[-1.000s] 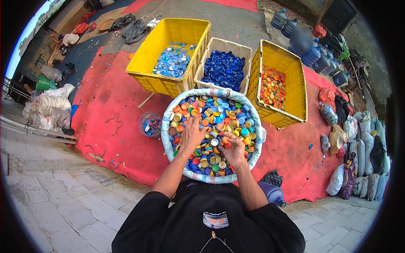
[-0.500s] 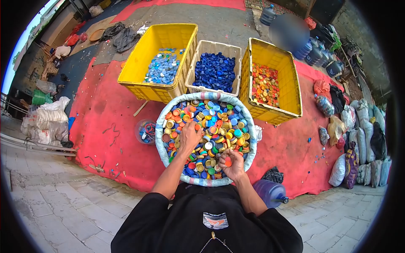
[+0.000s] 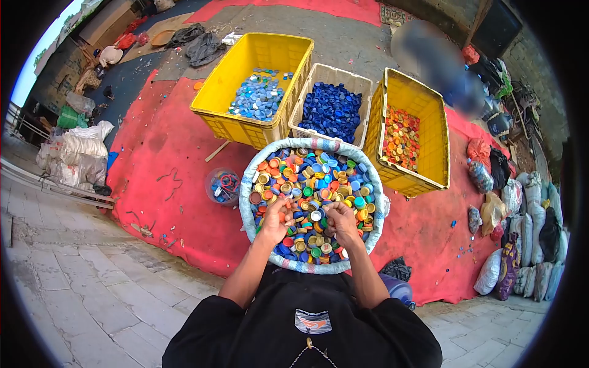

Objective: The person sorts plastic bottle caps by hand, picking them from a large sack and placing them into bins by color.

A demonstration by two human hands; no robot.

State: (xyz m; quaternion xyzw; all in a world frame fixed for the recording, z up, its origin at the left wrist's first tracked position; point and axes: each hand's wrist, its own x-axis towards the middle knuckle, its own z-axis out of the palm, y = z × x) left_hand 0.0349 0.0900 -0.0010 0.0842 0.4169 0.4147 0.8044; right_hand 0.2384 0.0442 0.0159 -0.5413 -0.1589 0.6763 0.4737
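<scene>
A round basket with a pale blue cloth rim stands in front of me, filled with mixed plastic bottle caps in orange, yellow, blue, green and white. Over its left half, my left hand is closed with an orange bottle cap among its fingers. My right hand is over the right half, its fingers curled together. Whatever it may hold is hidden by the fingers. Both hands are just above the caps, a short gap apart.
Beyond the basket stand a yellow crate of light blue caps, a white crate of dark blue caps and a yellow crate of orange caps. A clear tub is left; a water jug and sacks are right.
My left hand has drawn back toward me from the pile, now with an orange cap. My right hand has lifted forward, and the orange cap seen in it earlier no longer shows. The view has shifted slightly.
</scene>
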